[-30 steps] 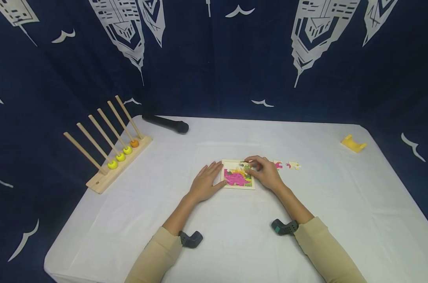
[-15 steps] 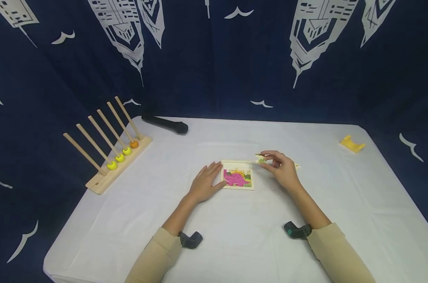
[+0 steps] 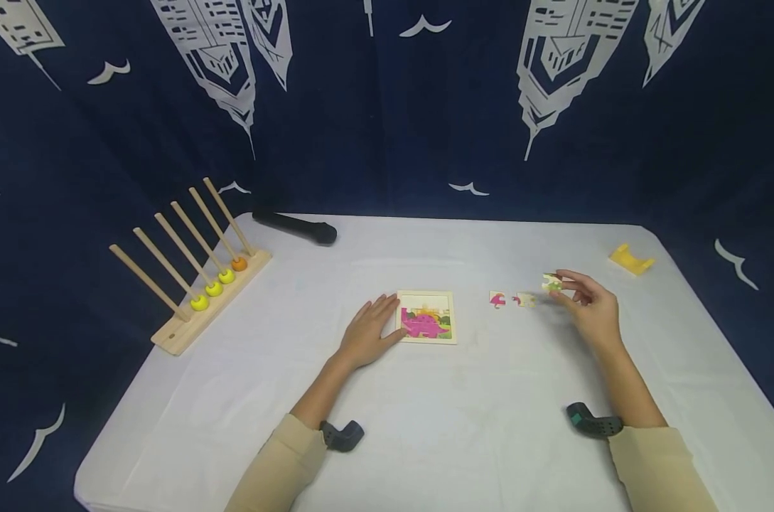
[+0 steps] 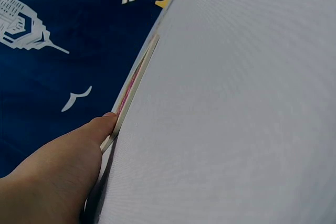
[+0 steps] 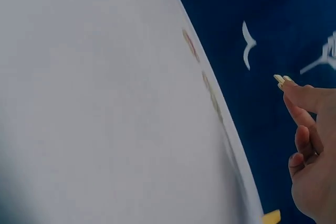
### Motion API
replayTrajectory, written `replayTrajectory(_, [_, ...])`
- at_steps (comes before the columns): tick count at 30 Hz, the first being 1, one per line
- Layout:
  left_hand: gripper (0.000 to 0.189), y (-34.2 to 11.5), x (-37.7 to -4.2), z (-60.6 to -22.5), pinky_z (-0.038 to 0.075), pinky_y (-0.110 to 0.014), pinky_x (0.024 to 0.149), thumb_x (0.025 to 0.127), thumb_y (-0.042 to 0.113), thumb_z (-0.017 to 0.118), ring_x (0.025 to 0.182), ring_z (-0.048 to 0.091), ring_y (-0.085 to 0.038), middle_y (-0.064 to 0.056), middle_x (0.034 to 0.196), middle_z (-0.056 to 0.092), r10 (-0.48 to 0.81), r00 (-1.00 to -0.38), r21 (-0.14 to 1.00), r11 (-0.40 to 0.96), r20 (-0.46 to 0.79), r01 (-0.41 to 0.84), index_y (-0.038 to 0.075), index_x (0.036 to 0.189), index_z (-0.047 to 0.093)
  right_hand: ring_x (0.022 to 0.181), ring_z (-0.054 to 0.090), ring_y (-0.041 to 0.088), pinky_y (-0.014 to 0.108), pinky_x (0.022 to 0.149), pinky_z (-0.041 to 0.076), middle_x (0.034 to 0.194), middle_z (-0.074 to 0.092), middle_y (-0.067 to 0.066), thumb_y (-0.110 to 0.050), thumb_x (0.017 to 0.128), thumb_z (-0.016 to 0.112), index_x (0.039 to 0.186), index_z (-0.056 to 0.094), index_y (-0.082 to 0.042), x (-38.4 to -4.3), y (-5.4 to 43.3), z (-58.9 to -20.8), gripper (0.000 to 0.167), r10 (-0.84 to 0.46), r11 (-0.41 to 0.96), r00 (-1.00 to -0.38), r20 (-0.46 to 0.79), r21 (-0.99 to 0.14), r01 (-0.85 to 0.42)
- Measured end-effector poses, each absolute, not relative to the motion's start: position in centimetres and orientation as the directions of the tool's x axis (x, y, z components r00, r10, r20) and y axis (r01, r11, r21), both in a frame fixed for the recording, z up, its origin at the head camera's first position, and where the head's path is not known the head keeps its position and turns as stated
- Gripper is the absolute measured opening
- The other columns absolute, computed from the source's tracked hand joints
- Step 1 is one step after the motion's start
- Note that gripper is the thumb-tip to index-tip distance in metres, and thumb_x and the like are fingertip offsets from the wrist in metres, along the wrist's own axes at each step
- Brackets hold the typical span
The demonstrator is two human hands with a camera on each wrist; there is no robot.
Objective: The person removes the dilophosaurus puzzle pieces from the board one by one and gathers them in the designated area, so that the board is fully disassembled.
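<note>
My right hand (image 3: 593, 307) pinches a small jigsaw piece (image 3: 551, 283), pale with green, between thumb and fingertips above the table's right half. The right wrist view shows the same piece (image 5: 280, 80) edge-on at the fingertips. On the left edge of a square puzzle tray (image 3: 454, 323) rests my left hand (image 3: 369, 333), fingers straight and thumb over the frame's lower left. Pink dinosaur pieces (image 3: 425, 325) fill the tray's lower part; bare wood shows along its top. Between tray and right hand lie a pink puzzle piece (image 3: 497, 299) and a yellowish one (image 3: 524, 300).
A wooden peg stand (image 3: 214, 302) with yellow and orange beads stands at the left. Behind it lies a black microphone (image 3: 297, 226). A yellow curved block (image 3: 631, 260) sits at the far right, near the white table's (image 3: 463, 427) back corner.
The right hand has carried the puzzle piece from the tray's upper right out to the right, past the two loose pieces, uncovering them. My left hand stays on the tray.
</note>
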State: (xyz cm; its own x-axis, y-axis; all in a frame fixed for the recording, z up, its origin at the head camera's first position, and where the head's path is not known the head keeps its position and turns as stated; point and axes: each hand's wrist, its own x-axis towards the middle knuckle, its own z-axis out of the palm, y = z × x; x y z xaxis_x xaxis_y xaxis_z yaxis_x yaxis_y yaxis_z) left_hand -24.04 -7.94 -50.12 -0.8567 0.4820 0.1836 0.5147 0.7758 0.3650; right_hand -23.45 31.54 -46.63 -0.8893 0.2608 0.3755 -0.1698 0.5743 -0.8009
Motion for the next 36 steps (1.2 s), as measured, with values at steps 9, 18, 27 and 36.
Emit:
replayTrajectory(9, [0.067,-8.0,-24.0,-50.2,0.012,-0.036,0.113,0.093,0.048,0.047,0.138,0.020,-0.021,-0.006,0.148,0.030,0.485,-0.851,0.369,0.767,0.203,0.525,0.005,0.142,0.034,0.072,0.045,0.010,0.018,0.051,0.037,0.090,0.066,-0.008,-0.028,0.085,0.068,0.122,0.061,-0.010,-23.1,34.0,-48.2,0.042,0.246,0.640,-0.945,0.217,-0.768,-0.009])
replayTrajectory(18, [0.067,-8.0,-24.1,-50.3,0.011,-0.036,0.113,0.092,0.049,0.047,0.138,0.020,-0.020,-0.005,0.148,0.030,0.484,-0.851,0.373,0.765,0.205,0.525,0.006,0.142,0.034,0.071,0.051,0.017,0.021,0.051,0.040,0.103,0.065,0.019,-0.017,0.087,0.064,0.124,0.059,-0.007,-23.2,34.5,-49.0,0.039,0.194,0.751,-0.961,0.199,-0.660,0.016])
replayTrajectory(27, [0.067,-8.1,-24.2,-50.3,0.010,-0.035,0.113,0.092,0.049,0.047,0.138,0.018,-0.019,-0.004,0.149,0.028,0.485,-0.854,0.361,0.774,0.190,0.520,0.007,0.143,0.033,0.080,0.042,0.025,0.034,0.063,0.032,0.102,0.062,0.020,-0.016,0.087,0.064,0.122,0.059,-0.004,-23.4,34.2,-49.1,0.038,0.183,0.797,-0.959,0.218,-0.604,0.014])
replayTrajectory(36, [0.067,-8.1,-24.2,-50.4,0.009,-0.034,0.113,0.093,0.049,0.046,0.138,0.018,-0.018,-0.004,0.149,0.028,0.482,-0.856,0.364,0.775,0.188,0.517,0.008,0.143,0.033,0.091,0.042,0.033,0.034,0.064,0.033,0.115,0.052,0.025,-0.025,0.091,0.060,0.126,0.055,-0.003,-23.3,34.3,-49.3,0.041,0.176,0.828,-0.963,0.206,-0.561,0.031])
